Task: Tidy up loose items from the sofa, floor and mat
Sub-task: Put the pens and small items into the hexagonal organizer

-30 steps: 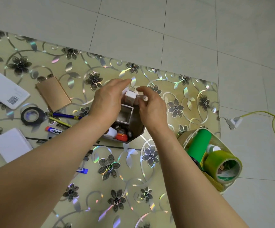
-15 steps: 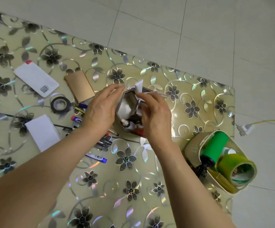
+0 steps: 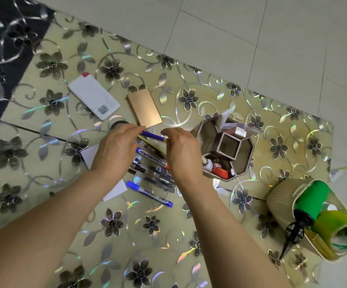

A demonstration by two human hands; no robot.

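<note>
On the floral mat lies a pile of pens and markers, including a whiteboard marker and a blue pen. My left hand and my right hand hover over this pile with loosely curled fingers. Their fingertips are near the two ends of the blue pen, and neither plainly holds anything. Just right of my right hand stands a hexagonal desk organizer, with small items and a white card in its compartments.
A gold box and a white flat box lie beyond my hands. White paper lies under my left wrist. A tipped basket at the right holds a green roll and yellow tape. Tiled floor borders the mat.
Both hands have left the organizer and moved left to the pile of pens. The organizer now stands free on the mat. The camera has shifted left.
</note>
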